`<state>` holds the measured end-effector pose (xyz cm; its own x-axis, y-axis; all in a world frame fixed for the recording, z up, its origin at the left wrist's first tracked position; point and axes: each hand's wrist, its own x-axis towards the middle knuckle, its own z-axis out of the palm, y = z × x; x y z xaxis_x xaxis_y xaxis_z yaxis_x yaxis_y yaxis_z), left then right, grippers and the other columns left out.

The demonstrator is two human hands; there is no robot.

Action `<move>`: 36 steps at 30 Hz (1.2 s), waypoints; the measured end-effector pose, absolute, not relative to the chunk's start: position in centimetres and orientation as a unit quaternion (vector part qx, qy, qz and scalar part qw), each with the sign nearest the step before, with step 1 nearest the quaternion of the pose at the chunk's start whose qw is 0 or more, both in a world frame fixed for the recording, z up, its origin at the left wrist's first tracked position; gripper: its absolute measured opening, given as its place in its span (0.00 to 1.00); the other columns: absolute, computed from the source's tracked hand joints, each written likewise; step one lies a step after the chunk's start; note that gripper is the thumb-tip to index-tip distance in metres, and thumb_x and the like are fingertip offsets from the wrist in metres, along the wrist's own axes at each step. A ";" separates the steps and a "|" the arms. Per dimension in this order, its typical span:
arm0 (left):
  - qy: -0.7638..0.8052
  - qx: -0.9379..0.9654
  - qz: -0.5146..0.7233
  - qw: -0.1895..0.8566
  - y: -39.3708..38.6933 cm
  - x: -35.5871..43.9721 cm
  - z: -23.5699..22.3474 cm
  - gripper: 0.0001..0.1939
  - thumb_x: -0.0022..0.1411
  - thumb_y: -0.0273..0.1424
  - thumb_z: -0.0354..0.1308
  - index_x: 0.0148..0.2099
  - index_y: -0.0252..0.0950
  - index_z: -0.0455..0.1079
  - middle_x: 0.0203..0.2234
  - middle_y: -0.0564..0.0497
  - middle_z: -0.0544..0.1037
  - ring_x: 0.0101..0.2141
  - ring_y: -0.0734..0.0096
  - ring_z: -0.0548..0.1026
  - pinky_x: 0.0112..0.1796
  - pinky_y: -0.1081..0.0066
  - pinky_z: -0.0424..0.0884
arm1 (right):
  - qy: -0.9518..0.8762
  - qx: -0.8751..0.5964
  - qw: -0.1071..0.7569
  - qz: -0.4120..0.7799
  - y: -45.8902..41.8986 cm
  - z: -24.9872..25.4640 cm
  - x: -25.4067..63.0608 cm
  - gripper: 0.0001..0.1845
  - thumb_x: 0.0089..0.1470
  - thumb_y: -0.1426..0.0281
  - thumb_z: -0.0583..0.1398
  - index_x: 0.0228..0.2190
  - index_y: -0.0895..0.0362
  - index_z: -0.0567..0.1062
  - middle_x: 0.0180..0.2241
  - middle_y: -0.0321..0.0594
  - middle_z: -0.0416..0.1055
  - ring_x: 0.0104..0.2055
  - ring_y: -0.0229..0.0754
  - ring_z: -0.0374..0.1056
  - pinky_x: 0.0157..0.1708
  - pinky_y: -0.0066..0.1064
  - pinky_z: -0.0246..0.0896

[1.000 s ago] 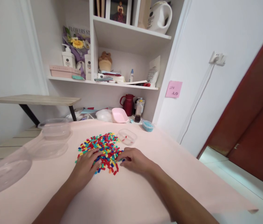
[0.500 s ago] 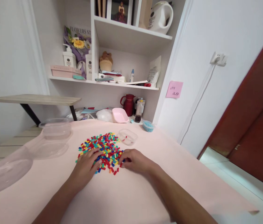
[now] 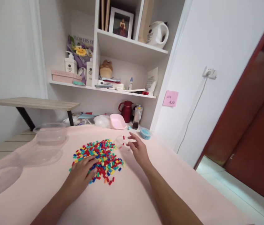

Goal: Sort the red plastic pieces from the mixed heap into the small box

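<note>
A heap of small coloured plastic bricks, red, blue, green and yellow, is spread on the pink tabletop. My left hand lies on the near left edge of the heap, fingers stretched out and apart. Over a small clear container behind the heap, my right hand is raised with its fingers apart and nothing in them. A red brick shows just left of its fingertips; whether it is falling or resting I cannot tell. A few more red pieces are in the container, which is partly hidden by the hand.
Clear plastic boxes and lids stand at the left. Along the back are a pink tray, a dark red jug, a bottle and a tub of blue bits. A wooden bench juts in at the left.
My right hand has gone from the heap's right edge up and away to the clear container, its fingers opening. My left hand stays on the heap. The whole view has shifted slightly.
</note>
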<state>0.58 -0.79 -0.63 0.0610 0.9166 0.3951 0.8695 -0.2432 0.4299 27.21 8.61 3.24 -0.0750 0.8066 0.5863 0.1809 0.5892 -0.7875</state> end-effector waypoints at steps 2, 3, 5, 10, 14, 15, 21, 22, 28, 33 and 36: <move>0.612 0.725 0.314 0.039 -0.8 0.6 -0.7 0.17 0.62 0.39 0.51 0.50 0.50 0.75 0.54 0.50 0.75 0.55 0.54 0.70 0.56 0.49 0.62 | -0.658 -0.383 0.590 0.268 8.8 3.4 28.0 0.27 0.55 0.60 0.57 0.55 0.54 0.67 0.45 0.45 0.68 0.33 0.40 0.72 0.32 0.32 0.67; 0.609 0.725 0.320 0.038 -0.8 0.5 -0.7 0.17 0.62 0.39 0.51 0.50 0.50 0.76 0.54 0.50 0.75 0.55 0.55 0.70 0.55 0.49 0.62 | -0.644 -0.395 0.597 0.268 8.8 3.4 28.4 0.27 0.56 0.59 0.56 0.55 0.55 0.68 0.44 0.44 0.68 0.32 0.40 0.72 0.31 0.31 0.66; 0.603 0.725 0.331 0.036 -0.7 0.4 -0.8 0.17 0.62 0.39 0.52 0.50 0.50 0.76 0.53 0.50 0.75 0.54 0.55 0.71 0.55 0.50 0.63 | -0.621 -0.412 0.608 0.272 8.6 3.3 29.0 0.26 0.56 0.57 0.55 0.52 0.56 0.70 0.38 0.42 0.68 0.28 0.38 0.70 0.27 0.30 0.65; 0.597 0.729 0.333 0.035 -0.7 0.4 -0.8 0.17 0.63 0.39 0.50 0.50 0.50 0.76 0.53 0.51 0.76 0.54 0.56 0.71 0.55 0.51 0.63 | -0.628 -0.423 0.575 0.309 7.9 2.8 28.9 0.22 0.56 0.55 0.55 0.43 0.58 0.76 0.24 0.34 0.64 0.19 0.34 0.59 0.20 0.27 0.57; 0.609 0.717 0.335 0.049 -1.0 0.5 -0.3 0.20 0.66 0.41 0.44 0.50 0.50 0.76 0.55 0.50 0.74 0.55 0.57 0.70 0.55 0.50 0.63 | -0.697 -0.420 0.486 0.319 7.5 2.3 28.1 0.19 0.56 0.59 0.55 0.39 0.58 0.78 0.20 0.32 0.62 0.19 0.34 0.56 0.20 0.26 0.53; 0.612 0.710 0.343 0.054 -1.0 0.5 -0.2 0.21 0.67 0.42 0.43 0.49 0.49 0.76 0.55 0.50 0.73 0.55 0.56 0.70 0.55 0.49 0.64 | -0.717 -0.416 0.462 0.314 7.4 2.2 27.9 0.18 0.56 0.61 0.55 0.39 0.57 0.78 0.19 0.32 0.62 0.20 0.34 0.56 0.21 0.26 0.53; 0.590 0.651 0.467 0.096 -1.9 0.3 1.1 0.26 0.66 0.50 0.40 0.50 0.47 0.75 0.58 0.49 0.68 0.60 0.56 0.64 0.60 0.52 0.58 | -0.782 -0.415 0.363 0.291 7.4 1.8 27.8 0.14 0.55 0.67 0.55 0.36 0.56 0.80 0.18 0.31 0.63 0.21 0.35 0.56 0.25 0.26 0.52; 0.573 0.645 0.492 0.121 -2.1 0.4 1.5 0.26 0.66 0.50 0.40 0.51 0.47 0.74 0.60 0.50 0.66 0.62 0.57 0.60 0.62 0.53 0.55 | -0.785 -0.416 0.358 0.289 7.3 1.8 27.8 0.14 0.55 0.67 0.55 0.36 0.56 0.80 0.18 0.31 0.63 0.21 0.35 0.56 0.25 0.26 0.51; 0.438 0.516 0.628 0.383 -3.3 0.8 3.6 0.30 0.67 0.52 0.36 0.59 0.45 0.67 0.63 0.51 0.65 0.64 0.61 0.59 0.62 0.57 0.58 | -0.805 -0.392 0.338 0.290 6.8 1.7 27.6 0.14 0.53 0.70 0.55 0.34 0.55 0.81 0.23 0.34 0.71 0.24 0.36 0.61 0.26 0.26 0.53; 0.393 0.402 0.693 0.452 -3.2 0.6 4.8 0.27 0.66 0.49 0.41 0.59 0.45 0.67 0.63 0.48 0.65 0.63 0.61 0.60 0.59 0.56 0.65 | -0.814 -0.360 0.334 0.310 6.7 1.6 27.5 0.15 0.53 0.71 0.55 0.34 0.55 0.82 0.28 0.36 0.76 0.28 0.38 0.65 0.30 0.27 0.57; 0.444 0.375 0.693 0.426 -3.6 0.5 4.7 0.21 0.65 0.41 0.48 0.58 0.46 0.67 0.61 0.48 0.68 0.62 0.60 0.64 0.56 0.55 0.68 | -0.810 -0.372 0.336 0.304 6.7 1.8 27.6 0.15 0.53 0.71 0.55 0.34 0.55 0.82 0.25 0.35 0.74 0.25 0.37 0.63 0.28 0.26 0.56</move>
